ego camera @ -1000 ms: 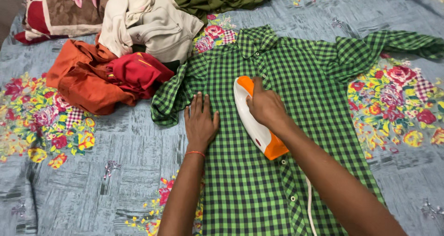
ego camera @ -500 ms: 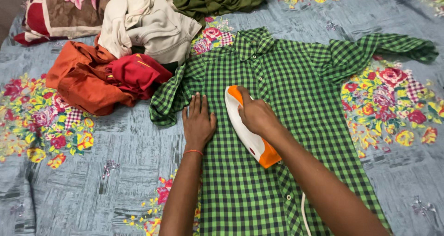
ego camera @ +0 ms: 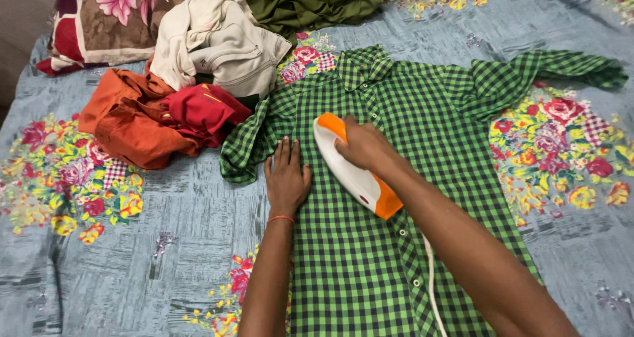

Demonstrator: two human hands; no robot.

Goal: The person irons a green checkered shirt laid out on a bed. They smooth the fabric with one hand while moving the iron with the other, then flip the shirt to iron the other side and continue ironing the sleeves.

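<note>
Shirt (ego camera: pixel 370 244) lies flat on our bedsheet (ego camera: pixel 132 271). Our right hand (ego camera: pixel 364 149) grips the iron (ego camera: pixel 343 168). Our left hand (ego camera: pixel 287 176) presses spread beside it.

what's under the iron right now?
The green checked shirt, spread on the flowered bedsheet. Right hand grips the iron; its soleplate and the cloth beneath are hidden.

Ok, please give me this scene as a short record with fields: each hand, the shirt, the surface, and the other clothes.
Right hand: grips the handle of a white and orange iron that sits on the shirt
Left hand: flat on the shirt, beside the iron
Shirt: green checked, spread front up, collar at the far end
Surface: bed sheet, grey-blue with flowers
Other clothes: heap of orange, red, cream and dark green garments, far left
Cord: white, lies on the shirt
</note>
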